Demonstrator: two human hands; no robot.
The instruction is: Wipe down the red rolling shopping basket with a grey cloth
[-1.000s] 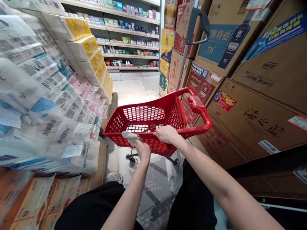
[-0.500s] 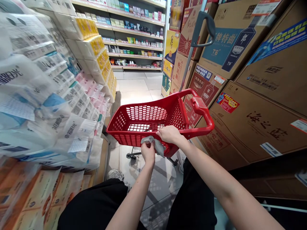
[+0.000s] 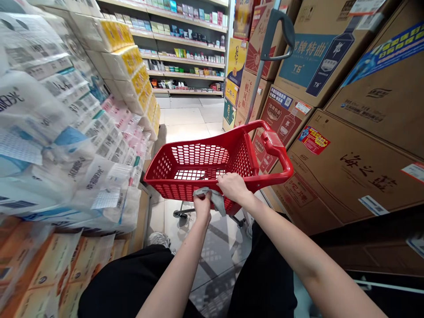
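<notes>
Lower and further right than a second ago, the left hand is now hanging just under the near rim of the basket, where earlier it was lying on that rim. Over the last half second it is hardly shifting.

Nearest the camera, black trousers are filling the bottom of the view. A shoe is showing beyond them on the tiled floor. Both bare forearms are reaching forward from there.

The left hand is closing into a fist around a grey cloth. The cloth is bunching out of the top of the fist and trailing to the right, against the basket's near outer wall. The right hand is lying just beside it, palm down, with its fingers curling tightly over the near rim and its underside touching the cloth.

The red basket is standing on a wheeled frame, with one wheel showing below it. Its red handle is arching over its right end, and a grey pull bar is rising behind that.

Plastic-wrapped packs are leaning in stacks along the left of the aisle. Cardboard boxes are piling up along the right, close beside the basket. Far down the aisle, shelves of small goods are crossing the view.
</notes>
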